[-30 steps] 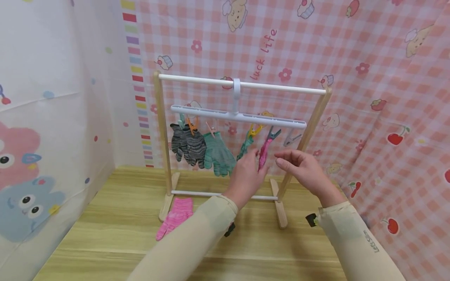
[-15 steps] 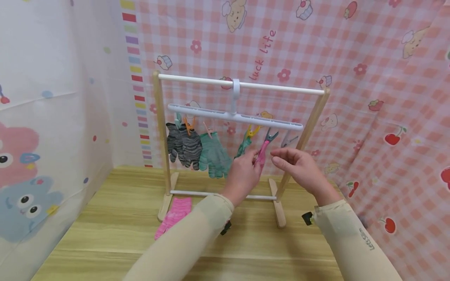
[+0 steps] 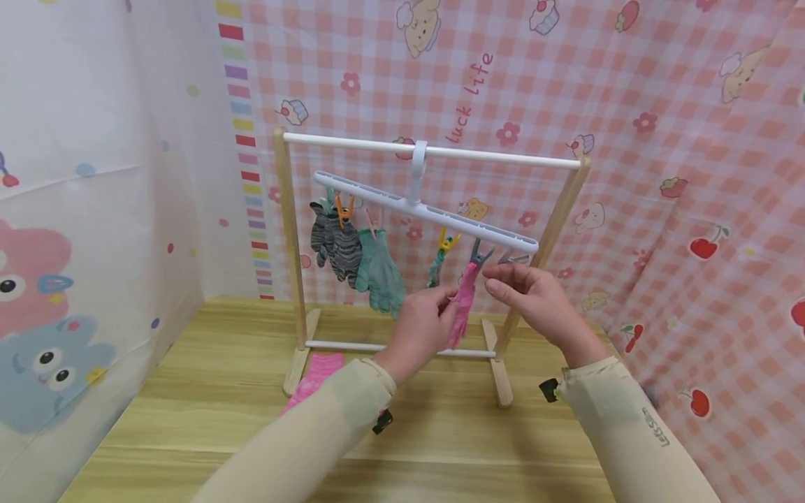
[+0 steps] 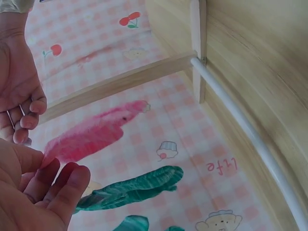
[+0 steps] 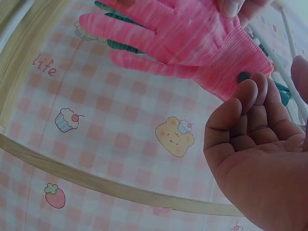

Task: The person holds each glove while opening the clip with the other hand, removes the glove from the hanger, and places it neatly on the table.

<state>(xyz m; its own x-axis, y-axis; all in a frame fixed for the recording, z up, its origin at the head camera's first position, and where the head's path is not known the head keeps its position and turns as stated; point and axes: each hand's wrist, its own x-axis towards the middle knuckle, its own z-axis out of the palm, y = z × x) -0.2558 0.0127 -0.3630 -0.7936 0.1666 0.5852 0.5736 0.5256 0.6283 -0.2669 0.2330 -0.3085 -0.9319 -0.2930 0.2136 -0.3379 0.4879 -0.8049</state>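
A pink glove (image 3: 463, 302) hangs from a dark grey-blue clothespin (image 3: 481, 253) on the right part of a white clip hanger (image 3: 428, 212). My left hand (image 3: 421, 325) pinches the glove between thumb and fingers; the right wrist view shows that thumb (image 5: 231, 6) on its pink knit near the cuff. Just right of the clothespin, my right hand (image 3: 534, 297) is loosely curled, with its thumb apart and nothing held. In the right wrist view its fingers (image 5: 245, 108) are right at the cuff. The hanger tilts, its right end lower.
Grey striped gloves (image 3: 339, 244) and green gloves (image 3: 381, 272) hang from other clothespins. The hanger hooks over the top bar of a wooden rack (image 3: 288, 237). Another pink glove (image 3: 317, 374) lies on the wooden table (image 3: 207, 419), partly behind my left sleeve. Patterned cloth stands behind.
My left hand has moved down and slightly left with the pink glove, which now hangs stretched lower. The hanger has tipped, right end down. My right hand stays nearly in place.
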